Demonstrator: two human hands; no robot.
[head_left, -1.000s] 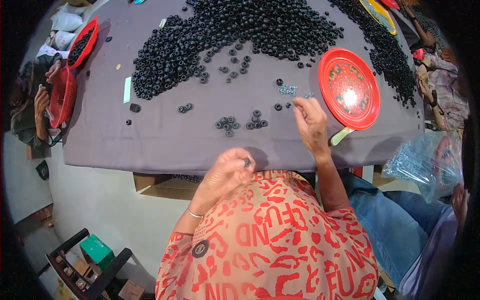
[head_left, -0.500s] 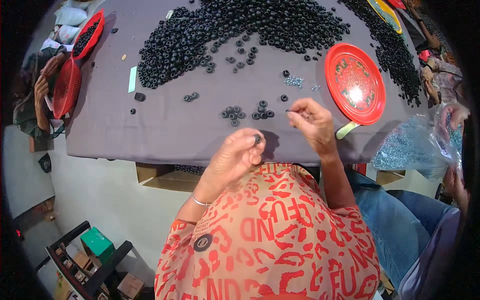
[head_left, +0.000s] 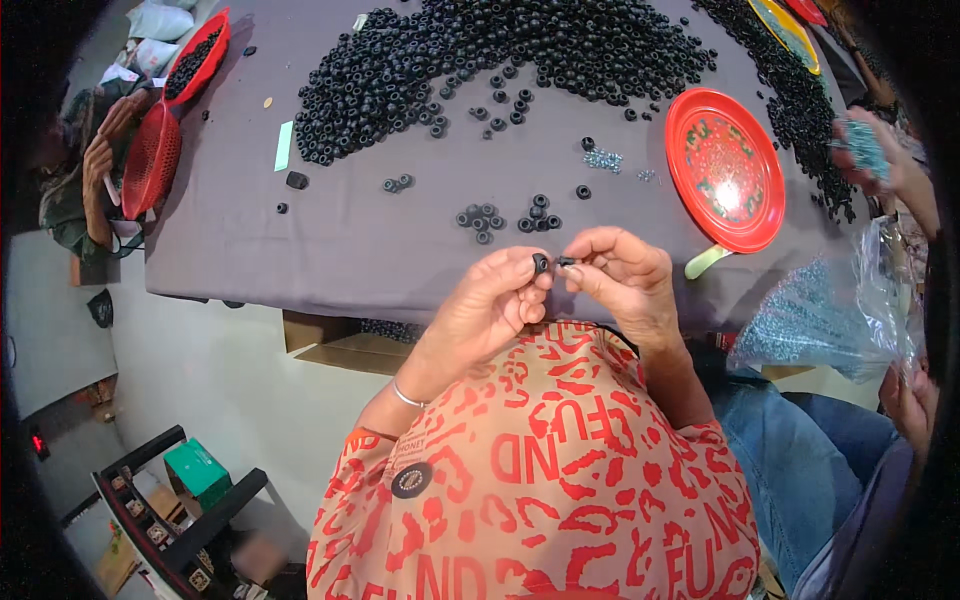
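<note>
We are risking a dropped piece, we judge: our right hand [head_left: 630,280], its grip pinched on a small dark piece [head_left: 566,261], is showing little finger contact. Our left hand [head_left: 495,290] is keeping its grip clamped on a black ring-shaped piece [head_left: 541,263] just beside it, near the front edge of the desk [head_left: 360,250]; unsteady fingertips could be knocking the two askew. Compared with half a second ago, we are holding our hands closer together.
</note>
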